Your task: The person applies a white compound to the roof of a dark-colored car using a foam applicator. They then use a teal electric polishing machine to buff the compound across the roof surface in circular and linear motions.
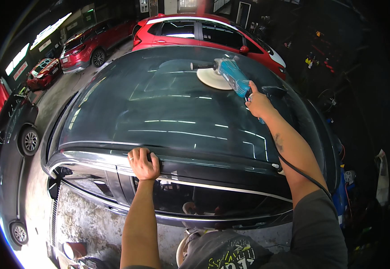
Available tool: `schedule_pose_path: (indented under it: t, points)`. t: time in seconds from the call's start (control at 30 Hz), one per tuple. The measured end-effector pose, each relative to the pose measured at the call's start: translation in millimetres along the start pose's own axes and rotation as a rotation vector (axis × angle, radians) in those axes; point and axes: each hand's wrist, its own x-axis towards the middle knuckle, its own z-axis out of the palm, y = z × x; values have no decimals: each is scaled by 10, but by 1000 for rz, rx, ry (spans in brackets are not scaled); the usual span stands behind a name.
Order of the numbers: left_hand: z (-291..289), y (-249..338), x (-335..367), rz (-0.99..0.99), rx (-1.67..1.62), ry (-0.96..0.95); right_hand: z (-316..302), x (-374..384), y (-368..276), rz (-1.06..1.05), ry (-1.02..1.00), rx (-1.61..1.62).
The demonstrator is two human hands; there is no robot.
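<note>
My right hand (258, 102) reaches out over a dark car roof (159, 112) and is closed round the rear of a teal polisher (234, 76). The polisher's round cream pad (213, 79) lies against the far part of the roof, and a dark side handle points left from its head. A black power cord (300, 172) trails back along my right forearm. At the near roof edge, my left hand (144, 163) is curled over the rail above the side windows, a ring on one finger. Its fingertips are partly hidden, and I see no tool in it.
Beyond the roof stands a red car (195, 33) with a white stripe. Another red car (85, 47) is parked at the far left, and a dark car (13, 166) flanks the left side. A reddish can (75, 250) sits on the floor at lower left.
</note>
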Motion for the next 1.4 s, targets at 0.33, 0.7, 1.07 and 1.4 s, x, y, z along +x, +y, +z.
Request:
schedule_pose_path:
  t: [0.33,0.7,1.07,1.4]
  points:
    - [34,28,-10,16,-15,16,110,578,82,11,11,-24]
    - [104,86,60,9,-41,-14,387,1217,-736,-263,90,-6]
    - [84,30,53,-3,-6,-16,591,1452,-2212,-247,-90,-15]
    - [62,-4,26,11,14,-9,519,1725,-1824,-94,-73,54]
